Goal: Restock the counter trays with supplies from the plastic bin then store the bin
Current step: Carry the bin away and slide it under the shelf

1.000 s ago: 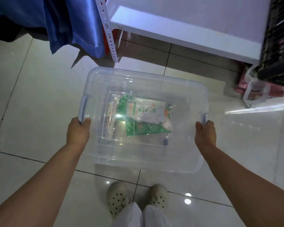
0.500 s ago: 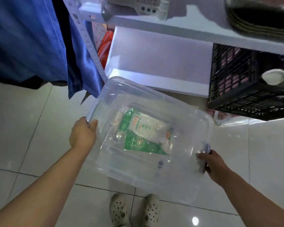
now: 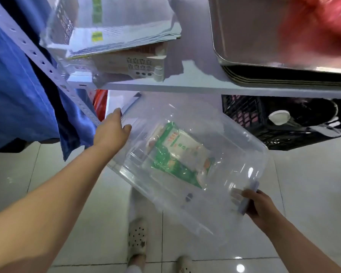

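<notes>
While the left hand [image 3: 111, 133] is gripping the far end and the right hand [image 3: 258, 205] is curling round the near latch handle [image 3: 249, 194], the plastic bin [image 3: 244, 148] is hanging tilted beneath the shelf board [image 3: 205, 88], seemingly light, stiff, slick-walled, its green packet [image 3: 175, 156] liable to slide.

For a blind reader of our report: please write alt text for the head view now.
A person's left hand and right hand grip the two ends of a clear plastic bin, held tilted before a white shelf rack, with a green and white packet inside. A black crate sits under the shelf board at right; metal trays lie above it.
</notes>
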The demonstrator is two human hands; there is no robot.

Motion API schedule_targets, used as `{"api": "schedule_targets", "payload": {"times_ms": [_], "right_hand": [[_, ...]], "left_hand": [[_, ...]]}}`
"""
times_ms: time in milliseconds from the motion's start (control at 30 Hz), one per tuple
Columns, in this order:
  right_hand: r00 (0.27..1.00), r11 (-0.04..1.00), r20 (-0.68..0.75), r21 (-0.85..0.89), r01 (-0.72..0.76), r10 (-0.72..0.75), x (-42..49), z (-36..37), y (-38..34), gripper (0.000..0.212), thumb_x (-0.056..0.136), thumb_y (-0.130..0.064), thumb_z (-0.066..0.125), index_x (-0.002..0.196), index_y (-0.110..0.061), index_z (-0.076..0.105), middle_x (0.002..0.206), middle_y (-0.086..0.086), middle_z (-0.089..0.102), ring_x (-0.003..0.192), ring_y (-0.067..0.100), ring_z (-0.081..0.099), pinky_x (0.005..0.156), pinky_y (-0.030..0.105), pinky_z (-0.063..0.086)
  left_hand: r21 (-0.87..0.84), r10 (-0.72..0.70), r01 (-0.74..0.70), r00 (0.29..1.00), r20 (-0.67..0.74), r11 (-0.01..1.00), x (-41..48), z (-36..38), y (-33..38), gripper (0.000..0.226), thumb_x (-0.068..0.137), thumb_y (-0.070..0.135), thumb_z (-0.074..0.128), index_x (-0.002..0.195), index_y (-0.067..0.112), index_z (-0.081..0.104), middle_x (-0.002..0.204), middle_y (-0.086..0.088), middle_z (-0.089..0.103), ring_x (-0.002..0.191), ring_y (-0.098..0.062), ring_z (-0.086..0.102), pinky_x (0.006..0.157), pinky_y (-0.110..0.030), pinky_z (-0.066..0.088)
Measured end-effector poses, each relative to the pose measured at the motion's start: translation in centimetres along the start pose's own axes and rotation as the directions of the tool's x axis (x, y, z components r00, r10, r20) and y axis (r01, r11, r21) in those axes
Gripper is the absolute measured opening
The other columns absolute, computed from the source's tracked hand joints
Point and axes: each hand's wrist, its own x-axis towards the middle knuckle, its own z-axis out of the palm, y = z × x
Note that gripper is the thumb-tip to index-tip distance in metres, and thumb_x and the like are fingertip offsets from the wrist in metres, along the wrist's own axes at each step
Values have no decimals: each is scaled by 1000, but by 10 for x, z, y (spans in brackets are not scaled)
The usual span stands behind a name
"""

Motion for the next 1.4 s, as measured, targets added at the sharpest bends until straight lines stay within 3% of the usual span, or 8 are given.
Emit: {"api": "schedule_targets", "payload": {"times_ms": [133,267,533,733,867,1000,1267,1400], "right_hand": [[999,995,-36,98,22,-18,-4,25,-8,15,87,6,46,94,-1,57,96,22,64,87,37,62,80,53,49],[996,982,-79,187,42,-27,-10,61,-19,12,83,6,48,88,4,58,86,21,61,77,34,59,62,39,46],[997,908,-72,419,8,24,-22,162,-31,12,78,5,61,80,-6,57,77,12,59,71,27,59,60,36,55],[999,844,-15,535,-31,46,-24,250,-44,13,79,6,65,84,-4,58,82,13,65,69,24,64,57,35,59],[993,850,104,526,-10,-52,-22,293,-49,12,82,2,64,79,-9,62,63,2,68,57,12,64,55,24,56],[970,876,200,481,26,-138,-16,324,-59,25,85,10,55,75,-13,61,58,-3,68,54,7,66,55,18,55],[977,876,157,479,52,-144,9,346,-73,20,86,11,55,81,-8,57,81,7,61,71,16,59,89,33,50],[980,912,107,394,113,-167,22,344,-74,22,86,4,60,106,0,53,86,10,59,66,15,60,75,28,56]], "left_hand": [[97,178,-174,983,-38,980,6,-7,7,48,84,17,60,128,5,48,130,-19,51,119,-38,46,99,-47,37],[77,198,-194,979,-47,978,-17,-6,1,48,79,14,65,126,8,54,136,-16,50,124,-36,44,103,-47,33],[-100,188,-182,981,50,978,-71,3,-4,56,80,30,70,131,18,50,144,-8,40,131,-27,37,105,-42,32],[-331,19,-33,999,-46,943,-69,4,-18,63,80,17,70,135,16,40,142,-7,35,125,-21,40,100,-30,37],[-670,-302,225,953,1,707,-34,-3,-29,37,85,11,60,119,16,47,105,-6,61,88,-22,62,73,-22,47],[-710,-467,326,884,-4,624,8,-8,-33,24,85,10,60,107,4,50,74,-4,60,64,-15,54,55,-6,40],[-760,-513,359,858,40,541,50,3,-39,32,83,8,63,110,-3,50,71,0,51,75,-20,50,79,-33,45],[-756,-498,348,866,33,555,57,8,-37,30,83,10,63,106,-7,53,80,-11,56,74,-22,53,81,-38,48]]}}
